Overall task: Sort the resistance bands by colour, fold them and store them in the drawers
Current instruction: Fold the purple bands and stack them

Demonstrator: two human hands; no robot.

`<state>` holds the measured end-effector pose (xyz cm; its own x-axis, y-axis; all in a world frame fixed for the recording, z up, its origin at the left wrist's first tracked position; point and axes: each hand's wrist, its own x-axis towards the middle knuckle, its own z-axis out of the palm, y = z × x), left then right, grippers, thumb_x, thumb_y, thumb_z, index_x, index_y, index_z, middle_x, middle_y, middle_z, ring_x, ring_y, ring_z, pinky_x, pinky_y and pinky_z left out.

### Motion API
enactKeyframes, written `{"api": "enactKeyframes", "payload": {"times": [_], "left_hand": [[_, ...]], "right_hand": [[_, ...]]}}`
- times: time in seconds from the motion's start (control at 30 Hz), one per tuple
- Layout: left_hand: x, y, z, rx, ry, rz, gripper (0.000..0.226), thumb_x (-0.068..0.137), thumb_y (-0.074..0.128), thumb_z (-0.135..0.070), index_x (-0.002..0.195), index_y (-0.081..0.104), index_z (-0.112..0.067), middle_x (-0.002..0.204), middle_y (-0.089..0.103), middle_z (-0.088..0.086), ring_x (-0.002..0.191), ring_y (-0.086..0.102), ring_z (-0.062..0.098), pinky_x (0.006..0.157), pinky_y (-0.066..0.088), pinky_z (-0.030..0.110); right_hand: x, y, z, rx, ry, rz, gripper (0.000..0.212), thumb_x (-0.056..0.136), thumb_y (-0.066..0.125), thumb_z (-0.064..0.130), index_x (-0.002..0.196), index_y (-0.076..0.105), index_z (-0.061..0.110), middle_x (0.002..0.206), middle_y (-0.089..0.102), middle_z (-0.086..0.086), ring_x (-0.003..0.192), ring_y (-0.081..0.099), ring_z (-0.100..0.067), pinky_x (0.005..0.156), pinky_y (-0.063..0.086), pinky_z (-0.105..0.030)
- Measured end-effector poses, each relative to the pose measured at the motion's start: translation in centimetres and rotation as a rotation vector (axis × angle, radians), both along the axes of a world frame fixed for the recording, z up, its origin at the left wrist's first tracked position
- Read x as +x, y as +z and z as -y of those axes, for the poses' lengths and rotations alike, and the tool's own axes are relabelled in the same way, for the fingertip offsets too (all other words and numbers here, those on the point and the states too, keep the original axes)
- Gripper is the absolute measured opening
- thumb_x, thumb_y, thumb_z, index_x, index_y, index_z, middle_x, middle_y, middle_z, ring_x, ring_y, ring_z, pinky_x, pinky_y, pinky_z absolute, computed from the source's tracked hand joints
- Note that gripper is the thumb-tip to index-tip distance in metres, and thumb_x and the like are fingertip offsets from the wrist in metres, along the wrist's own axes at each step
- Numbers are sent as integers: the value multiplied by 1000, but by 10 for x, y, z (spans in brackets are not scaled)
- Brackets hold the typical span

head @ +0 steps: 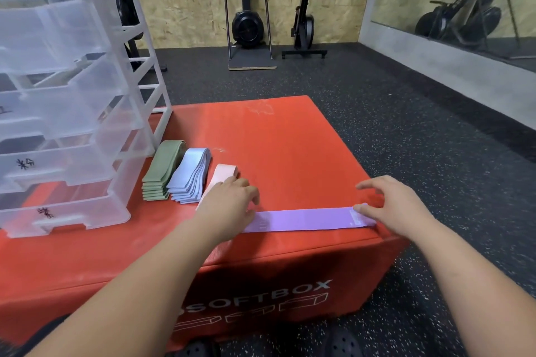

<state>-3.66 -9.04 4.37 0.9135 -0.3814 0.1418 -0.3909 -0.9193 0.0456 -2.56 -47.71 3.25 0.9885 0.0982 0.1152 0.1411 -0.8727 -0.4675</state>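
A purple resistance band (307, 220) lies flat and stretched out along the front edge of the red soft box (275, 142). My left hand (232, 206) presses its left end with fingers down on it. My right hand (397, 206) pinches the band's right end, near its white label, between thumb and fingers. Behind my left hand lie three sorted piles: folded green bands (162, 171), folded light blue bands (190, 175) and a pink band (222, 175), partly hidden by my left hand. The clear plastic drawer unit (72, 107) stands at the left of the box.
The drawer unit has several drawers pulled out in steps, two with black marker labels. Dark speckled rubber floor surrounds the box. Rowing machines (249, 23) stand against the far wooden wall. A mirror runs along the right wall. My dark shoes show at the bottom.
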Motion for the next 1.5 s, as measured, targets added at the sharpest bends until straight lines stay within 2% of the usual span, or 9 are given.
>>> {"api": "enactKeyframes", "payload": {"times": [0.1,0.2,0.4,0.83,0.97,1.07,1.23,1.33,1.5], "left_hand": [[-2,1,-2,-78,-121,-162,39,88,75,-51,122,65,-33,115,60,-7,109,58,19,94,50,39],[-5,-1,1,-29,-130,-223,53,85,81,-45,132,61,-32,123,61,-6,115,59,21,96,49,37],[-5,0,3,-13,-116,-200,48,87,79,-36,132,65,-30,124,64,-6,118,60,22,96,50,37],[-5,-2,2,-22,-123,-198,46,87,78,-39,130,64,-32,120,61,-7,114,60,20,93,50,36],[-6,-4,2,-53,-137,-187,46,85,78,-41,129,66,-34,124,58,-7,115,57,20,98,50,38],[-7,-3,5,-99,-159,-151,43,87,75,-42,128,67,-33,127,58,-8,115,57,19,99,50,37],[-11,-3,18,-113,-162,-110,38,89,69,-41,126,66,-35,126,59,-9,113,58,19,96,52,40],[-14,-8,24,-52,-124,-132,41,88,68,-41,129,65,-37,126,60,-8,114,59,21,95,53,41],[-13,-13,25,-4,-113,-117,35,90,66,-40,125,65,-35,121,61,-7,113,59,22,95,52,41]], "right_hand": [[1,5,2,-112,246,-93,64,71,93,43,129,67,44,138,55,21,125,54,-4,113,39,-30],[3,-1,0,-164,317,-116,57,74,91,36,126,68,44,134,60,24,124,57,-4,113,41,-32],[8,-13,2,-182,291,-84,36,79,87,41,110,70,51,119,63,30,112,61,-7,103,49,-40],[6,-11,-3,-207,287,-89,36,82,86,39,113,71,49,118,57,30,112,58,-7,104,48,-38],[3,-7,-4,-175,283,-125,41,83,82,49,122,69,50,127,52,28,120,54,-7,108,45,-36],[2,-1,-4,-126,208,-82,40,91,74,49,130,66,47,133,53,17,125,54,-11,113,41,-36],[0,2,-3,-149,-106,-104,43,96,70,42,136,64,29,120,67,-2,109,65,-24,98,50,-35],[-1,-3,-6,-117,-181,-171,43,95,72,39,134,66,20,116,73,-3,110,67,-26,95,48,-33],[-2,-9,-14,-89,-239,-205,41,89,79,34,125,70,18,109,74,-1,105,67,-24,92,49,-32]]}}
